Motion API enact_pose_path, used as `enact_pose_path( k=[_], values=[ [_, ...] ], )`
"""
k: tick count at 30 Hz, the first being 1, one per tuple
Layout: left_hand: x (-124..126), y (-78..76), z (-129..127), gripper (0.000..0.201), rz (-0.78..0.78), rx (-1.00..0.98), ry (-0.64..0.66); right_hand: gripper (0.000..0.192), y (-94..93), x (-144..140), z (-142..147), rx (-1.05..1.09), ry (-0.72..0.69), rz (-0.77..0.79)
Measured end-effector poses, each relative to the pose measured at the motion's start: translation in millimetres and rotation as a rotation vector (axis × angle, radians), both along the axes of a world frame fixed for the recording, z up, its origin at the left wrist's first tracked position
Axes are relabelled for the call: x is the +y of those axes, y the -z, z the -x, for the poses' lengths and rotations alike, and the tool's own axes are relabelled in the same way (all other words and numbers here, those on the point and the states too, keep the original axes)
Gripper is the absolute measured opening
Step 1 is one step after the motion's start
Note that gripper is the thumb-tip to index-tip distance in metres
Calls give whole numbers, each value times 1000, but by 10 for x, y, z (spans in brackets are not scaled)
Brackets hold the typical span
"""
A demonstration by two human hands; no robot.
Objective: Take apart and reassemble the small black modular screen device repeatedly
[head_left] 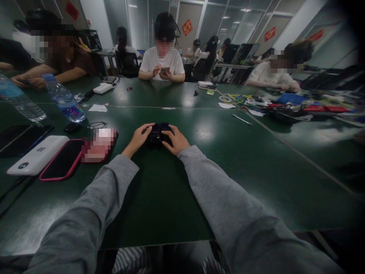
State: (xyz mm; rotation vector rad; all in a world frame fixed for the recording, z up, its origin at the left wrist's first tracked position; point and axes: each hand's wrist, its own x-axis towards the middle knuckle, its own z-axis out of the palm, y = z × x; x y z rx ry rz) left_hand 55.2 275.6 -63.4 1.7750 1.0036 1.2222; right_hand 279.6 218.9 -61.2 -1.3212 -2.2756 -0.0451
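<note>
My left hand [140,137] and right hand [176,139] half-curled, gripping black boxy device [156,134] from both sides, straight ahead over worktop [159,198]; device in grasp, what's finished or left I can't tell

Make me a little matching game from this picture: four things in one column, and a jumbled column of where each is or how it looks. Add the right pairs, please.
Things:
1. device
2. wrench
3. bottles
4. table

Places and looks:
A. see-through plastic
B. near the cables
C. dark green
D. held between the left hand and the right hand

Right pairs: 1-D, 2-B, 3-A, 4-C
</note>
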Motion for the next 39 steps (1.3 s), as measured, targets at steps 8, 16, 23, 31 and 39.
enact_pose_path(
  k=[8, 16, 23, 31, 39],
  values=[
    [77, 90, 9, 40, -53, 21, -3, 50, -4, -10, -4, -12, 2, -8],
    [43, 166, 30, 41, -106, 70, -71, 49, -24, -22, 4, -6, -5, -3],
    [-331, -337, 368, 50, -203, 623, -468, 50, 2, -4, 5, 8, -10, -16],
    [-316, -760, 1236, 115, 284, 1253, -732, 49, -6, -12, -2, 6, -12, -21],
    [-190, -654, 1404, 117, 445, 1304, -583, 49, 9, -6, 11, 11, 4, -22]
  ],
)
